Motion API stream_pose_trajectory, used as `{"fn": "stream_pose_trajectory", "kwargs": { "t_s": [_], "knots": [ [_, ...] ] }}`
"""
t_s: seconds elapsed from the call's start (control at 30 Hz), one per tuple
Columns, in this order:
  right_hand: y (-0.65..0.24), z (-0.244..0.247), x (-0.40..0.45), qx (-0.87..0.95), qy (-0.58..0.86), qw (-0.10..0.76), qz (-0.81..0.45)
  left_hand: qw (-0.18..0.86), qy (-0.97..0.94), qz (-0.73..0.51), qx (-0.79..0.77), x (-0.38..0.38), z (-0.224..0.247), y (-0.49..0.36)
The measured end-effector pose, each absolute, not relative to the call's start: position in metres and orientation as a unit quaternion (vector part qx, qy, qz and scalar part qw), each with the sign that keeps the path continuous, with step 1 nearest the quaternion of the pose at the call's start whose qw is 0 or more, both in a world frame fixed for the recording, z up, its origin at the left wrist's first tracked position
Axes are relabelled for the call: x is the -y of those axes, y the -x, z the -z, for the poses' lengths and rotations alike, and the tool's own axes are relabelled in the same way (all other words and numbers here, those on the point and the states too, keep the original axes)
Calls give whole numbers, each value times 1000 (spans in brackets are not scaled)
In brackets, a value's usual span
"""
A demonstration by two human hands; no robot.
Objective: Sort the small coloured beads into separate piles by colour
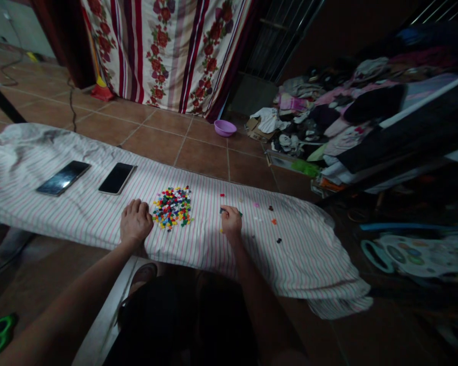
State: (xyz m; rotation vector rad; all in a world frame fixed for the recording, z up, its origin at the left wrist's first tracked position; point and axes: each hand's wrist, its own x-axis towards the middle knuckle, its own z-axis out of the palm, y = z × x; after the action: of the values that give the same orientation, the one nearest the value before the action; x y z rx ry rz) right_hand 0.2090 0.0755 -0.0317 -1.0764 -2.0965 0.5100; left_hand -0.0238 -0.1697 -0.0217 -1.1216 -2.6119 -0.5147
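Observation:
On the striped cloth (206,239) lies a loose pile of small multicoloured plastic pieces (172,207). My left hand (136,222) rests palm down at the pile's left edge, its fingers loosely bent and slightly apart, with nothing seen in it. To the right of the pile, my right hand (231,222) is closed, thumb and fingers pinched low over the cloth. A dark blue piece shows at its fingertips; whether it is gripped is hidden. Small sorted pieces lie around that hand: red (222,195), pink (256,205), brown (270,208), orange (274,221) and black (279,240).
Two phones (116,178) lie on the cloth left of the pile. Beyond the tiled floor (156,137) hangs a flowered curtain (160,56). A purple basin (225,128) sits on the floor, with heaped clothes (328,112) at the right.

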Motion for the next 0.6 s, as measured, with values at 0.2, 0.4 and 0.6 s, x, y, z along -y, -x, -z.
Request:
{"fn": "stream_pose_trajectory", "kwargs": {
  "t_s": [0.2, 0.4, 0.6],
  "knots": [
    [-188, 23, -41, 850, 345, 317, -242, 120, 383, 179, 898, 170, 20, 24],
    [-174, 23, -6, 894, 258, 250, -268, 122, 382, 175, 899, 169, 19, 23],
    [-165, 19, 13, 925, 234, 188, -235, 118, 379, 185, 899, 169, 19, 23]
  ]
}}
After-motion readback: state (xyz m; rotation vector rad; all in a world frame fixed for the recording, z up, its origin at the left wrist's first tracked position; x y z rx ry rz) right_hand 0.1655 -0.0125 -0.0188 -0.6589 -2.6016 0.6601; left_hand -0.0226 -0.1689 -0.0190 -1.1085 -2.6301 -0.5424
